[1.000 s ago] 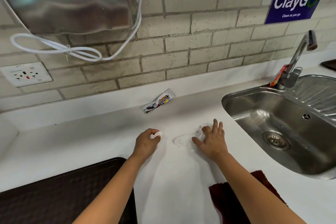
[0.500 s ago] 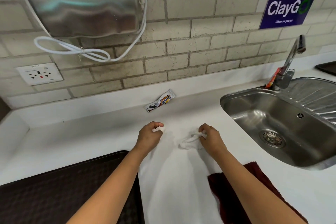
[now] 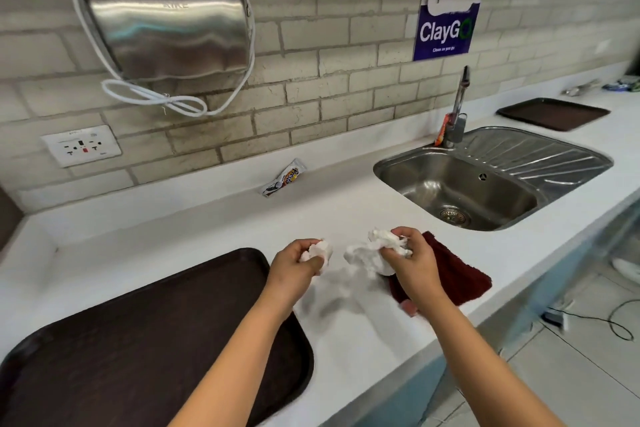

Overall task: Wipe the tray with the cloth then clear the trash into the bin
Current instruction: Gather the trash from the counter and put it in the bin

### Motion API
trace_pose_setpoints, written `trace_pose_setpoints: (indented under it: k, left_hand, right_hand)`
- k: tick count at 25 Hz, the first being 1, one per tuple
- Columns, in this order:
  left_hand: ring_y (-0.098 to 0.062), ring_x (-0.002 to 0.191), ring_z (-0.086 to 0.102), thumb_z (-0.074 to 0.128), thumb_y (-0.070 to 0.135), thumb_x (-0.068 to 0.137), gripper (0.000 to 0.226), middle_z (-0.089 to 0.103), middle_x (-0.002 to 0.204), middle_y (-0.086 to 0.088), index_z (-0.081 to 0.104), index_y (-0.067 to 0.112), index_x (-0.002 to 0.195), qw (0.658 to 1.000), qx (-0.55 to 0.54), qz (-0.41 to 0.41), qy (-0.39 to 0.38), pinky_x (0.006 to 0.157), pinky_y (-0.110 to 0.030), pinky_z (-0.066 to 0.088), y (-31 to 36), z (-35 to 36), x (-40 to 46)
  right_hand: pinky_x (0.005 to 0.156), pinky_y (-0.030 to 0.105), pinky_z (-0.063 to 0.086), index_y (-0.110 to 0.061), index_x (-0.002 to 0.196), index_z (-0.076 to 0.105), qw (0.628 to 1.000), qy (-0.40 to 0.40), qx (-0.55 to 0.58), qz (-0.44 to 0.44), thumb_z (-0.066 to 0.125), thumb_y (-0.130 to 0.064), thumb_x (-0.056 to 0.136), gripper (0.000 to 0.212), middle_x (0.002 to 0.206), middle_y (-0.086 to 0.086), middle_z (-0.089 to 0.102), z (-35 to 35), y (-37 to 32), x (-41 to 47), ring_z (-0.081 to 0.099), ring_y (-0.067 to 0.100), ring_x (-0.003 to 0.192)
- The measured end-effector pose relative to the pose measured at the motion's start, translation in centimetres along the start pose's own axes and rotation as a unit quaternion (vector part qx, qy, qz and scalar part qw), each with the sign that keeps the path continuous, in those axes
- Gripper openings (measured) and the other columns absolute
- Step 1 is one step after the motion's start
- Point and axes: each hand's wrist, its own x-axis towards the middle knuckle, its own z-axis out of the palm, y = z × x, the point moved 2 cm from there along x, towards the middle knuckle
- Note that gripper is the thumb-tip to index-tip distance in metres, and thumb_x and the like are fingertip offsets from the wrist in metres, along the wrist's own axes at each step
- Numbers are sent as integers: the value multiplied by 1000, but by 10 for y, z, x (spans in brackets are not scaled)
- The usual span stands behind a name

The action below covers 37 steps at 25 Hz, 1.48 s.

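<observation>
Tray (image 3: 138, 350): dark brown, flat on the white counter (image 3: 180, 236) at lower left, nothing on it.
Cloth (image 3: 457, 270): dark red, lying on the counter between tray and sink (image 3: 467, 191), partly under the right forearm.
Left hand (image 3: 294, 267): above the counter, fingers closed around a small crumpled tissue (image 3: 318, 250).
Right hand (image 3: 412, 260): closed on a larger crumpled tissue wad (image 3: 374, 250).
Snack wrapper (image 3: 284, 177): against the backsplash, well apart from both hands.
Second tray (image 3: 554, 113): beyond the sink.

Bright even light, glare on the hand dryer (image 3: 166, 28), edges bowed.
</observation>
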Motion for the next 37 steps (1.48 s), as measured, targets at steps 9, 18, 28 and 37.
trace_pose_setpoints:
  k: [9,18,28,37]
  left_hand:
    - [-8,84,60,55,3,86,24,65,101,4,63,24,94,997,-32,-37,-60,71,-18,50,-36,28,-102]
    - [-14,86,58,53,0,86,23,62,102,-3,60,18,99,984,-3,-165,-60,71,-22,48,-124,135,-161]
    - [-12,77,53,47,-6,83,34,58,100,-4,63,16,102,936,77,-342,-40,59,-18,42,-255,244,-195]
    - [-17,85,54,51,-4,83,32,55,97,0,54,23,101,919,197,-323,-111,65,-20,45,-426,272,-134]
  right_hand:
    - [53,10,41,-22,91,57,999,2,19,26,63,3,81,28,78,-5,54,-60,6,-108,49,9,65]
    - [52,15,49,-22,86,57,988,46,13,146,66,4,78,29,82,4,57,-170,104,-165,54,17,69]
    - [51,16,43,-17,83,55,943,11,-106,314,61,12,75,31,78,5,58,-258,276,-217,51,17,67]
    - [72,23,42,-17,101,62,887,-81,-261,373,64,-8,74,29,87,1,54,-221,455,-239,56,16,73]
